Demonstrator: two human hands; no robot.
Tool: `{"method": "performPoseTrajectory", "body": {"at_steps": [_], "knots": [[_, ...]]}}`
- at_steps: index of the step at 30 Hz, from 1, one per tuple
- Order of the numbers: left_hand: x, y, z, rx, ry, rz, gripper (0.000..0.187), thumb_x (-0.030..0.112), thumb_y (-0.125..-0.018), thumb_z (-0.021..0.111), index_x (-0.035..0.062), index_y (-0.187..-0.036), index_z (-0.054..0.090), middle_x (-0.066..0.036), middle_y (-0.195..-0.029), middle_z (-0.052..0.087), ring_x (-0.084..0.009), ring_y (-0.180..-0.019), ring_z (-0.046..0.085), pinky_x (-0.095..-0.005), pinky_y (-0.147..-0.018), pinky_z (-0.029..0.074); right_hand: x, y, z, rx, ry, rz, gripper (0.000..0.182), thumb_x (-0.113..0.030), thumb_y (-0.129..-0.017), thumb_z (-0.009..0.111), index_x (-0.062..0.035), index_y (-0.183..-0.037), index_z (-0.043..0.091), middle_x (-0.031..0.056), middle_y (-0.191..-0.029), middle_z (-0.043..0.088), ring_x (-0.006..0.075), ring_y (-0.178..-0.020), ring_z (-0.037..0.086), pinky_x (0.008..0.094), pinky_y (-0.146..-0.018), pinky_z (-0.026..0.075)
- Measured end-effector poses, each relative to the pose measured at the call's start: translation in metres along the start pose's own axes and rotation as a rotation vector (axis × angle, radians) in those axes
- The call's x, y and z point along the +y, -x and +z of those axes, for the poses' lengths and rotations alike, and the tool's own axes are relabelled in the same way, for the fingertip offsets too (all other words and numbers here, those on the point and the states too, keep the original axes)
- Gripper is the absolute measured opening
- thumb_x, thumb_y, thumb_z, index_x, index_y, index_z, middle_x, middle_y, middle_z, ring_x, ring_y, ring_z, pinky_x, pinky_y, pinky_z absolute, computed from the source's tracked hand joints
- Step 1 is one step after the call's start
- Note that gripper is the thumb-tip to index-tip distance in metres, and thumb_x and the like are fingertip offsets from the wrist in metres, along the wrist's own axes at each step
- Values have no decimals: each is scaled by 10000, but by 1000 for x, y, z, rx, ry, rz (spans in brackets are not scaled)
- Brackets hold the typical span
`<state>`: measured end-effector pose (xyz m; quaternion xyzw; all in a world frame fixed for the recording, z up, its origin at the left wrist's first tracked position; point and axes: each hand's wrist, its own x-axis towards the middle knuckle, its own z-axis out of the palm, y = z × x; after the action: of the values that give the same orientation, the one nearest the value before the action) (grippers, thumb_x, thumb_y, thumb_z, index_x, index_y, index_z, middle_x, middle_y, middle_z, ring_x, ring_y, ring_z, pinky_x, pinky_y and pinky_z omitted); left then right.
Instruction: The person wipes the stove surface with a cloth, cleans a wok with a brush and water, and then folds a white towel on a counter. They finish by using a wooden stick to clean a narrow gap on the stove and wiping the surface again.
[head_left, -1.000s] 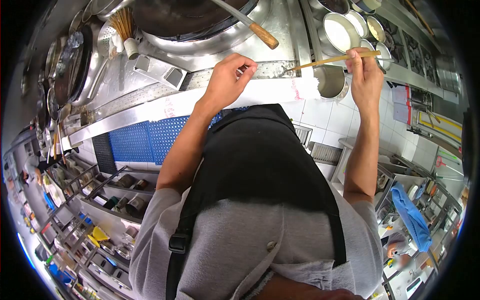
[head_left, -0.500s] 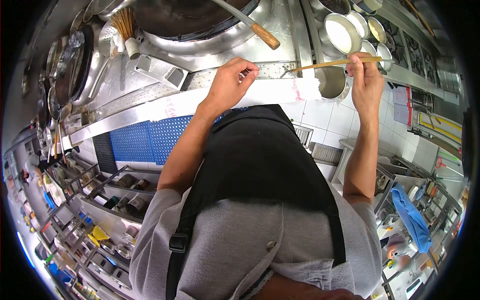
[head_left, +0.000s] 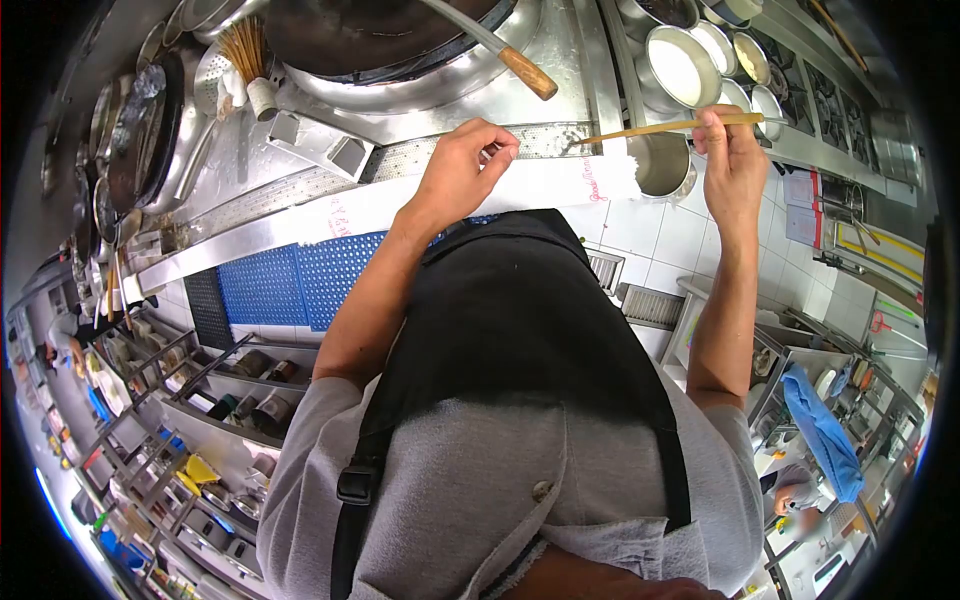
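Observation:
A thin wooden stick (head_left: 650, 130) is pinched in my right hand (head_left: 735, 165), its dark tip pointing left over the perforated metal strip (head_left: 545, 142) along the counter. My left hand (head_left: 465, 165) is closed, thumb and fingertips together, above the white cloth (head_left: 530, 185) with red writing that lies along the counter's front edge. Whatever may be between those fingertips is too small to make out. Below the stick, a metal pot (head_left: 665, 160) stands beside the cloth's frayed right end.
A large wok (head_left: 380, 30) sits at the top, with a wooden-handled tool (head_left: 527, 72) across its rim. A bamboo brush (head_left: 245, 55) and a metal bracket (head_left: 320, 143) are at the upper left. Several metal containers (head_left: 683, 65) stand upper right. Another person (head_left: 795, 490) is at the lower right.
The stick's dark tip has shifted slightly to the right over the perforated strip. Both hands have stayed almost in place.

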<state>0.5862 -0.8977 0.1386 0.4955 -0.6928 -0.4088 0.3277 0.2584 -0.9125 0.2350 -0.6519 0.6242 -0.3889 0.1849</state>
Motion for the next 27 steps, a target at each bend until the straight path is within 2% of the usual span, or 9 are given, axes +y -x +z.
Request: {"method": "performPoseTrajectory", "body": {"at_steps": [12,14,18,19,21,22,23,25,27], "knots": [[6,2,0,-33,-17,8,138,111,-978,691,24,-1076,733,-96,-1031,709,-183,-884,686,-299,-767,561,7,-1,-2,4,-35,26,265,-279,-1055,632,-23,-1052,700,57,-751,690,106,-684,635,265,-641,501],[12,5,-2,-115,62,-55,187,153,-990,687,37,-1129,735,-105,-1093,720,-197,-949,692,-321,-829,558,6,0,-1,-8,-39,15,262,-274,-1054,633,-21,-1053,699,60,-754,692,106,-686,635,264,-644,502],[31,24,-7,-495,95,-141,315,267,-1019,667,64,-1255,713,-132,-1244,715,-240,-1124,677,-371,-990,521,-4,2,-5,-29,-15,4,253,-257,-1056,628,-13,-1054,697,59,-760,692,103,-697,631,263,-653,503],[30,30,-8,-604,93,-77,438,392,-1035,630,75,-1334,678,-156,-1317,691,-271,-1239,635,-396,-1093,460,-6,1,-5,-29,-14,10,251,-251,-1056,627,-10,-1055,696,59,-760,691,103,-699,630,263,-655,503],[36,37,-8,-792,153,-90,515,442,-1043,600,60,-1387,637,-166,-1362,666,-296,-1291,606,-401,-1127,433,-2,2,-1,-40,-16,9,248,-241,-1057,622,-5,-1059,695,59,-763,692,104,-701,629,266,-656,505],[45,38,-10,-929,247,-192,577,476,-1059,546,50,-1446,583,-178,-1462,595,-323,-1379,536,-403,-1168,388,1,5,0,-43,-15,13,246,-236,-1058,620,-2,-1060,694,60,-764,692,105,-701,628,268,-657,506],[57,45,-16,-925,216,-116,582,470,-1078,502,53,-1482,547,-181,-1544,514,-339,-1456,451,-417,-1202,345,4,7,0,-45,-20,26,246,-235,-1057,621,-1,-1059,695,60,-768,695,106,-702,628,271,-657,507],[76,60,-22,-786,204,156,658,519,-1061,512,34,-1506,504,-198,-1523,528,-356,-1450,454,-425,-1219,328,10,8,1,-56,-33,47,245,-233,-1055,624,0,-1056,697,61,-776,699,108,-703,629,276,-659,508],[95,53,-41,-890,415,333,591,460,-1057,553,35,-1468,551,-184,-1500,557,-347,-1439,473,-434,-1212,344,13,9,1,-51,-68,61,250,-237,-1052,629,3,-1052,701,67,-769,701,111,-693,630,283,-653,508]]}}
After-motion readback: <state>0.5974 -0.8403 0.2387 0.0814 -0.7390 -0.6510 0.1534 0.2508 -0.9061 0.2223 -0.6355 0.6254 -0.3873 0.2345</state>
